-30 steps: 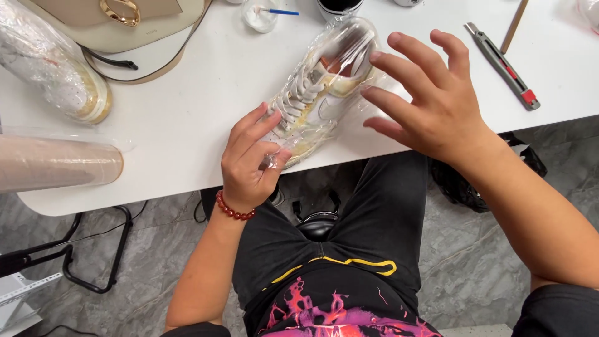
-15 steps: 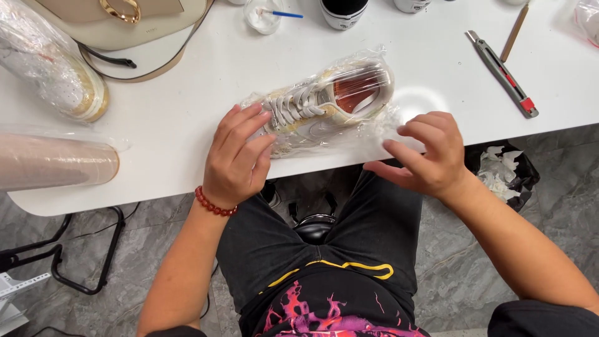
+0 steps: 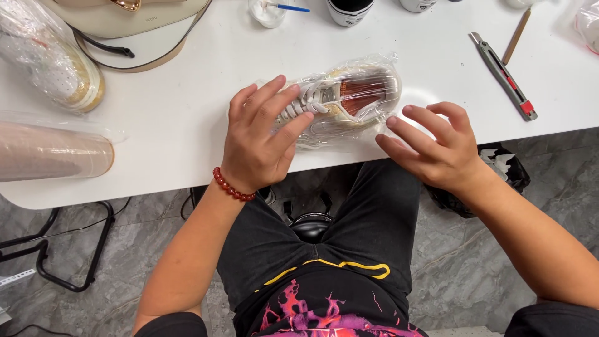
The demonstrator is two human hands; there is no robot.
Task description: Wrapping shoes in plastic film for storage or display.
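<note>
One white-and-tan lace-up sneaker wrapped in clear plastic film (image 3: 340, 100) lies on its side on the white counter (image 3: 187, 106), close to the near edge, opening toward the right. Two hands on it, set apart. Left hand (image 3: 259, 140), red bead bracelet (image 3: 232, 186) on the wrist, lies flat with fingers spread over the toe and laces, pressing the film. Right hand (image 3: 437, 146) is open, fingers loosely curled, fingertips just touching the film at the heel end; neither hand is clamped around the shoe.

Second film-wrapped white shoe (image 3: 47, 56) sits far left, well apart. One roll of clear film on a brown cardboard core (image 3: 53, 153) lies left of the left hand. One beige handbag with black strap (image 3: 134, 22) at the top left. One grey utility knife with red slider (image 3: 504, 75) and one thin wooden stick (image 3: 515, 36) lie right of the sneaker. Small clear cup (image 3: 265, 11) at the top edge holds a blue-handled swab; contents otherwise unclear.
</note>
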